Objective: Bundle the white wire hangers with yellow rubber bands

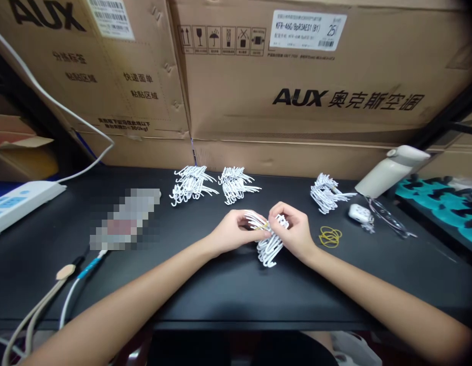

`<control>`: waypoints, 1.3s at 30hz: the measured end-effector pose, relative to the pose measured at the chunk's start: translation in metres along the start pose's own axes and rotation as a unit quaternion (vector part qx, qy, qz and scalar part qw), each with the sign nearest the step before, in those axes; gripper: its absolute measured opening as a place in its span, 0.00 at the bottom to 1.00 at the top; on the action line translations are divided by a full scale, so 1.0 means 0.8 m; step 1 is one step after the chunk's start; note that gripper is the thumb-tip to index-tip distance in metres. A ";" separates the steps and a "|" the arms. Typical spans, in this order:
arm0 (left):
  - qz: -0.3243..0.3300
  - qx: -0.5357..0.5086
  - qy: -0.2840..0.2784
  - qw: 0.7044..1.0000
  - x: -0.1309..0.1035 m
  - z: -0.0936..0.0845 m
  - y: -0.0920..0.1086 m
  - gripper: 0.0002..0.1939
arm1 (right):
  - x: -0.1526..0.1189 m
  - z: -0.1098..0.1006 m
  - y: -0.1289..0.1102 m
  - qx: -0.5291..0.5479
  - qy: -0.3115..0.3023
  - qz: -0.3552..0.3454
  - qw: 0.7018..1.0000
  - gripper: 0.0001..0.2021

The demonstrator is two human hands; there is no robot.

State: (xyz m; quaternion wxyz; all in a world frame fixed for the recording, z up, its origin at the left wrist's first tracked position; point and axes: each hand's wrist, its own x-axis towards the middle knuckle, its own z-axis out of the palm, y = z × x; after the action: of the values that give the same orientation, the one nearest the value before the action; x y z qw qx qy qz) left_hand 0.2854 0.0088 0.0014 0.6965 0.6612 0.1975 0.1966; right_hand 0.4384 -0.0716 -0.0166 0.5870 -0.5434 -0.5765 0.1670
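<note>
Head view: The left hand [232, 231] and the right hand [296, 231] meet above a black, smooth-surfaced table [213, 297]. Between them is a bundle of thin white hook-ended rods [271, 250], held above the table near its front edge. The left thumb and fingers are closed around the rods on the left side of the bundle; the right thumb and fingers grip its upper right side. A yellow strand [266, 225] shows on the bundle between the hands.

Three similar white bundles lie farther back: a far-left bundle [190, 187], a middle bundle [238, 187] just beside it, and a right-hand bundle [327, 194]. Thin yellow looped bands [330, 237] lie near the right wrist. Behind the table stand brown cardboard cartons [316, 127]. An off-white cylindrical bottle [386, 173] leans at right rear.
</note>
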 end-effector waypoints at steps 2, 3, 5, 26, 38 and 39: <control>0.004 -0.007 -0.005 1.000 0.000 -0.003 0.002 0.15 | -0.001 -0.001 -0.001 -0.009 -0.001 -0.015 1.000 0.05; -0.002 -0.008 -0.012 1.000 0.000 -0.005 0.004 0.15 | -0.002 -0.001 -0.002 -0.010 -0.002 -0.021 1.000 0.05; -0.022 -0.006 -0.035 0.999 -0.001 -0.009 0.008 0.14 | -0.003 -0.001 -0.003 -0.007 -0.007 -0.032 0.999 0.05; -0.031 -0.011 -0.108 0.994 -0.002 -0.016 0.021 0.09 | 0.002 -0.008 -0.007 0.036 -0.096 -0.056 0.993 0.03; -0.097 -0.039 -0.120 0.987 -0.002 -0.026 0.024 0.11 | 0.003 -0.009 0.001 0.047 -0.089 -0.010 0.995 0.03; -0.106 -0.048 -0.131 0.985 -0.003 -0.026 0.024 0.12 | 0.003 -0.009 0.001 0.049 -0.092 -0.011 0.994 0.03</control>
State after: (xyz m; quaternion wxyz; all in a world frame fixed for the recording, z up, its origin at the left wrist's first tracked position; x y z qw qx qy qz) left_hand 0.2722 0.0263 0.0196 0.7644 0.6220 0.1640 0.0430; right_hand 0.4455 -0.0728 -0.0139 0.5589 -0.4900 -0.6251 0.2385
